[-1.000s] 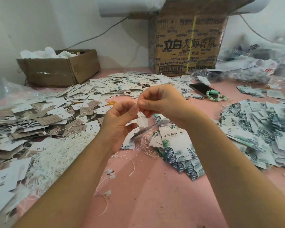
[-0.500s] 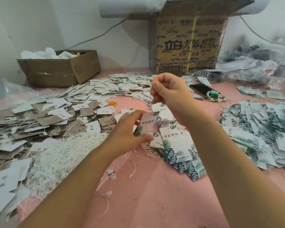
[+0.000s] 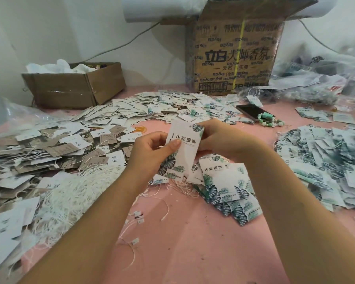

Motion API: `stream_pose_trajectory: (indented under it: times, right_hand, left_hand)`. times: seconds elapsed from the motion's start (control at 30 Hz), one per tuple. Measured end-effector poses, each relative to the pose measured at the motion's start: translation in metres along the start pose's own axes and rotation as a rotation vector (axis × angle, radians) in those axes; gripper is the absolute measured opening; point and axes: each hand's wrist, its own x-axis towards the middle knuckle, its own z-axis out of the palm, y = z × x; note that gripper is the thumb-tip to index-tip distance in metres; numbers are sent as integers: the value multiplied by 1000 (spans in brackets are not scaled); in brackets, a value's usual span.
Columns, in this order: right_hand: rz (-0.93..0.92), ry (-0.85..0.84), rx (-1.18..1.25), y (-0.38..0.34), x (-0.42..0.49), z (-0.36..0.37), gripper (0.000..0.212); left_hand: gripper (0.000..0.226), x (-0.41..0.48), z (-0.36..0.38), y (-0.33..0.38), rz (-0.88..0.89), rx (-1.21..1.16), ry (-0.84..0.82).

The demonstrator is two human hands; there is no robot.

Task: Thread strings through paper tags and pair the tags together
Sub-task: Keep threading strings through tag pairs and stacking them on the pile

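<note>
You hold one white leaf-printed tag (image 3: 186, 148) upright at the centre, its black characters facing you. Just right and nearer, a fanned stack of matching tags (image 3: 228, 187) lies flat. A tangle of white strings (image 3: 70, 195) lies near left, and a heap of leaf tags (image 3: 326, 160) spreads at the right.

The pink table (image 3: 193, 255) bears paper tags (image 3: 129, 111), white strings (image 3: 70, 193), a cardboard box (image 3: 234, 58) and a phone (image 3: 250, 111).

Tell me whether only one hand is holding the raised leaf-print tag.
No: the left hand pinches the leaf-print tag at its left edge and the right hand grips its upper right corner.
</note>
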Motion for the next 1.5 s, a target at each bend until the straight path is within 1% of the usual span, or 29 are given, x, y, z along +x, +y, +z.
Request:
stream_pose_trajectory:
  times: [0.13, 0.2, 0.3, 0.37, 0.43, 0.53, 0.6, 0.67, 0.77, 0.83, 0.87, 0.93, 1.07, 1.2, 1.3, 1.33, 1.4, 1.43, 1.5]
  right_hand:
    - [47, -94, 142, -4, -5, -2, 26]
    - [66, -120, 228, -3, -6, -4, 26]
    - [76, -126, 304, -3, -6, -7, 33]
    - [73, -89, 278, -3, -5, -8, 28]
    - [63, -26, 215, -4, -5, -9, 18]
    - [135, 39, 63, -4, -6, -12, 9]
    - [220, 71, -147, -3, -8, -15, 7]
    - [303, 70, -369, -5, -10, -15, 9]
    - [436, 13, -632, -6, -10, -13, 18]
    - [488, 21, -810, -7, -11, -11, 16]
    - [498, 39, -870, -7, -11, -9, 19]
    - [505, 66, -902, -5, -10, -8, 25]
    - [516, 39, -962, -1, -8, -9, 23]
    - [525, 63, -987, 1, -6, -12, 23]
    - [513, 110, -1069, 0, -4, -12, 15]
    - [483, 129, -1113, -1, -4, -12, 12]
    - [398, 150, -1136, -4, -4, -11, 25]
    - [347, 140, -1103, -6, -4, -11, 27]
    - [255, 89, -983, -9, -4, -7, 23]
  left_hand:
    - [4, 2, 0, -2, -6, 39, 53]
    - [4, 2, 0, -3, -3, 52, 75]
    - [7, 3, 1, -3, 6, 83, 105]
    - [10, 2, 0, -1, 4, 122, 64]
    - [11, 1, -2, 4, -40, 198, -58]
    - [13, 1, -12, 14, -139, 373, -275]
    - [11, 2, -20, 18, -166, 551, -366]
    - [12, 2, -26, 20, -212, 676, -478]
    - [18, 1, -30, 22, -324, 776, -695]
    - [25, 1, -29, 20, -348, 857, -789]
    - [27, 1, -28, 19, -343, 911, -810]
    - [26, -1, -24, 15, -329, 999, -811]
    - [17, -1, -20, 8, -286, 1065, -777]
    - [22, -2, -16, 5, -182, 1144, -743]
    - [21, -2, -13, 4, -157, 1172, -735]
    - [20, -2, -12, 4, -152, 1186, -740]
    - [18, -2, -10, 3, -147, 1216, -752]
    - [18, -2, -10, 2, -150, 1223, -758]
    - [16, -1, -9, 0, -157, 1234, -771]
